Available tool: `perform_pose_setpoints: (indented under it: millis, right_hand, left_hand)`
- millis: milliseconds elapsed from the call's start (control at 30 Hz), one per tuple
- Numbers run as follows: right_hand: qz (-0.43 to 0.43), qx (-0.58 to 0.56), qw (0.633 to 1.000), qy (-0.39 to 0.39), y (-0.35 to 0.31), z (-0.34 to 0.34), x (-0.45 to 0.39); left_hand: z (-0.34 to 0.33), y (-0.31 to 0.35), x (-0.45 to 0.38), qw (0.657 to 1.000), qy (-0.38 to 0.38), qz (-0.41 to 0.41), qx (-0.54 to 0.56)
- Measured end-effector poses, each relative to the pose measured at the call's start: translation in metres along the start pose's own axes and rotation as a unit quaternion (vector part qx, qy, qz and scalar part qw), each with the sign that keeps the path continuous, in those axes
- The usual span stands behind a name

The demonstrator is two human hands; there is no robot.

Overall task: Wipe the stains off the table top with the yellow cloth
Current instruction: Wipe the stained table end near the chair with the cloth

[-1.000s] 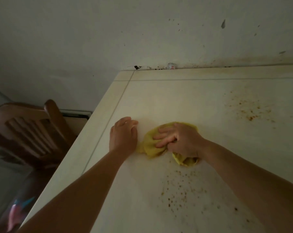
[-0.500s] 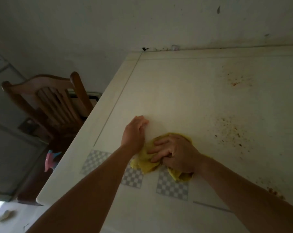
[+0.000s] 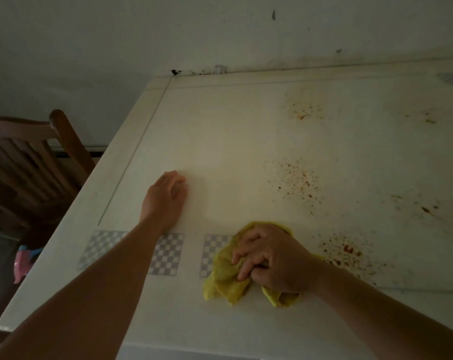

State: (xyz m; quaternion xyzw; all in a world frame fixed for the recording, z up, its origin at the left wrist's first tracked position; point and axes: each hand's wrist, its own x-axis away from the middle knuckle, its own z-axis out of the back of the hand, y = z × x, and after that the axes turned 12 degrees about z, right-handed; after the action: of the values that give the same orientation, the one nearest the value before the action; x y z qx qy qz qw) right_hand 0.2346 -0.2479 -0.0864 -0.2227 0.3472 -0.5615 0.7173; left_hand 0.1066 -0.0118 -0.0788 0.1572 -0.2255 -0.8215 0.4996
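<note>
Right hand grips yellow cloth lower centre, left hand flat open on surface; stains right side unwiped, roughly half left.

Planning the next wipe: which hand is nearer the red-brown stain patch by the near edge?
Right. The right hand, pressing the yellow cloth, sits just left of that stain patch; the left hand rests flat much farther left.

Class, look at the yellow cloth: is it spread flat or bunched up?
Bunched up. The yellow cloth lies crumpled in folds on the table top under the right hand, which grips it.
</note>
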Motion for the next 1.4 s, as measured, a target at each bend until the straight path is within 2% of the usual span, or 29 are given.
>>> perform_pose_setpoints:
  millis: [200,333,500,767,1000,1267,1400]
  right_hand:
    - [-0.038,0.057,0.996,0.050,0.011,0.031,0.053]
    - [-0.037,0.120,0.991,0.036,0.025,0.046,0.057]
    - [-0.038,0.178,0.983,0.015,0.049,0.059,0.028]
    - [-0.070,0.225,0.972,0.007,0.108,0.096,-0.030]
    - [-0.102,0.282,0.953,0.032,0.169,0.140,-0.084]
    - [-0.139,0.290,0.945,0.062,0.238,0.197,-0.143]
    - [-0.155,0.285,0.944,0.054,0.276,0.222,-0.172]
  left_hand:
    - [0.003,0.005,0.004,1.000,-0.007,0.011,-0.003]
    - [0.000,0.006,0.001,1.000,-0.003,-0.006,-0.031]
    - [-0.003,0.013,-0.003,0.992,0.003,-0.053,-0.116]
    - [-0.052,0.103,-0.043,0.997,-0.022,-0.054,0.051]
    - [-0.094,0.156,-0.101,0.997,-0.041,-0.037,0.062]
    - [-0.127,0.178,-0.136,1.000,-0.001,0.007,0.006]
    - [-0.139,0.173,-0.143,0.998,0.050,-0.020,-0.023]
